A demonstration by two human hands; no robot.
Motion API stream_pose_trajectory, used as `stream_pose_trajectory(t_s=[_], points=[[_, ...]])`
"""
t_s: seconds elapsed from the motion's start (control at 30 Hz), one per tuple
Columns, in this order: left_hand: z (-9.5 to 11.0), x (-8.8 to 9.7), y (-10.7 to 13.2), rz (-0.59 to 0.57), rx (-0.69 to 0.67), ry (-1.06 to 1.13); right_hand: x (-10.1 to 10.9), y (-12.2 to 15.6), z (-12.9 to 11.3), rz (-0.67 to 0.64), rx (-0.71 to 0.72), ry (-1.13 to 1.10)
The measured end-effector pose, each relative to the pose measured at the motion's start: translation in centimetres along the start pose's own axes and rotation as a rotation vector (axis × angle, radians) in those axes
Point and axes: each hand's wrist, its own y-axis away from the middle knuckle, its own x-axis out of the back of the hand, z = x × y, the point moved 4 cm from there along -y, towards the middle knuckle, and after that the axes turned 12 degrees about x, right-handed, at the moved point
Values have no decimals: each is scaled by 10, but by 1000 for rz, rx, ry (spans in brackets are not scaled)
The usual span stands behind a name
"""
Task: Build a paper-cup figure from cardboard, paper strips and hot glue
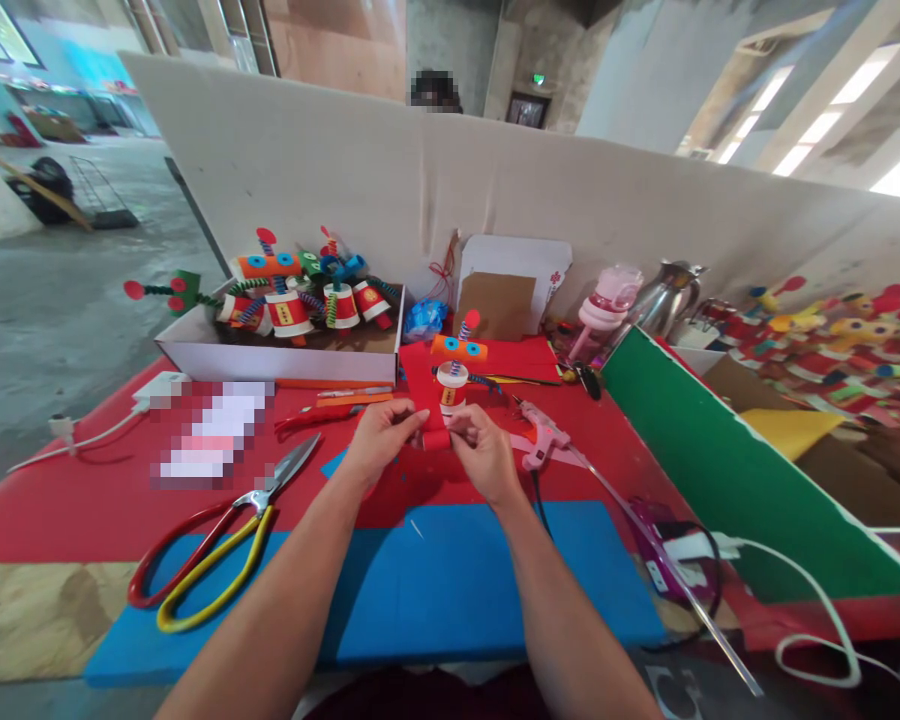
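Both my hands meet over the red table cover, pinching a small roll of red foam (436, 438) between them. My left hand (381, 436) grips its left end and my right hand (481, 446) grips its right end, fingers curled. Just behind the roll stands a paper-cup figure (452, 375) with an orange head, blue eyes and spiral antennae, on a red foam sheet (420, 375). A blue foam sheet (450, 580) lies under my forearms.
Large scissors (229, 535) with red and yellow handles lie at the left. A pink glue gun (541, 438) rests right of my hands, its cord running to a power strip (664, 560). A white box (277, 355) of finished figures stands behind; a green board (720, 470) leans at the right.
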Motion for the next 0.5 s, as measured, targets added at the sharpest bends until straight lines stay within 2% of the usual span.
stream_pose_trajectory(t_s=[0.27,0.5], points=[[4,-2,2,-8,-6,41,4,1,2,-79,67,151],[4,-5,2,-6,-56,-17,5,-2,-1,-133,75,271]])
